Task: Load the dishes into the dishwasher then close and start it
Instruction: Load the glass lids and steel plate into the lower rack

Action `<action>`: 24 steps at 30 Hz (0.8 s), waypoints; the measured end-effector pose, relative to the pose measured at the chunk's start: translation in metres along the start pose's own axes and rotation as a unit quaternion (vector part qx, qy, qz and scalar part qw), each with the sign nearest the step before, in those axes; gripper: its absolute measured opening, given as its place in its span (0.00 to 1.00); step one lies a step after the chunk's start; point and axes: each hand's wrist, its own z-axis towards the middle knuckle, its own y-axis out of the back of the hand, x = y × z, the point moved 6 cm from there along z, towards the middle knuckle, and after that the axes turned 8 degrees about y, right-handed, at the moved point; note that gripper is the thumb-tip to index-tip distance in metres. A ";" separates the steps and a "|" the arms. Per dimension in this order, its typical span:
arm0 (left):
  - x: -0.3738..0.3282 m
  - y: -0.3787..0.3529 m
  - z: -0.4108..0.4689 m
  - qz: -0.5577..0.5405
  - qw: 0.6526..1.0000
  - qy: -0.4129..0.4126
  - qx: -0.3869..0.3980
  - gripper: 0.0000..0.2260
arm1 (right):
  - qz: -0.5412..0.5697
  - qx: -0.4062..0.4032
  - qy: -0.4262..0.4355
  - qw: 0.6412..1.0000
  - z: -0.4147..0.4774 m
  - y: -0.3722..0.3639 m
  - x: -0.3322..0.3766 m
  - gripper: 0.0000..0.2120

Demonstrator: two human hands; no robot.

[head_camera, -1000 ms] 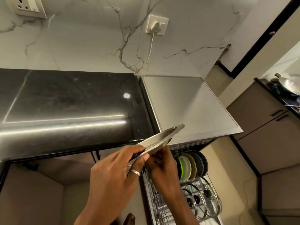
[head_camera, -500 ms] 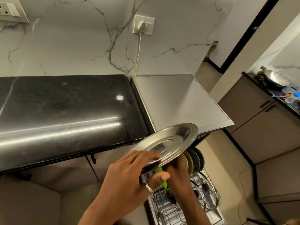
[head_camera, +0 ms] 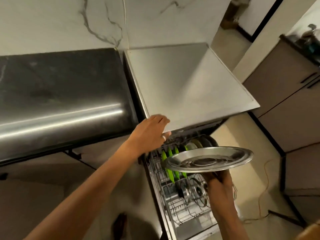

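Left hand [head_camera: 150, 131], mid-frame, drapes loose fingers over the front edge of the dishwasher [head_camera: 190, 87] top; I judge it braces me. Right hand [head_camera: 219, 182], lower right, grips a steel plate [head_camera: 209, 161] from beneath, held level above the pulled-out rack [head_camera: 181, 213], over the green plates [head_camera: 171, 175].

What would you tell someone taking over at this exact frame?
Left hand: lies on the front edge of the dishwasher top; grip unclear.
Right hand: holds the steel plate from beneath, nearly flat, above the pulled-out rack.
Done: green plates and glass lids stand in the rack.
To do: slot the plate, push the rack in, close the door, start.
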 end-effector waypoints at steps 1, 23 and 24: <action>-0.007 -0.022 0.020 0.039 0.999 -0.029 0.001 0.23 | 0.009 -0.006 -0.011 1.000 0.007 0.011 -0.018 0.27; -0.012 -0.133 0.082 0.264 0.930 -0.256 -0.005 0.25 | 0.305 -0.215 -0.274 0.886 0.028 0.021 -0.249 0.20; -0.011 -0.132 0.082 0.254 0.932 -0.258 -0.006 0.25 | 0.317 -0.227 -0.274 0.879 0.029 0.015 -0.247 0.21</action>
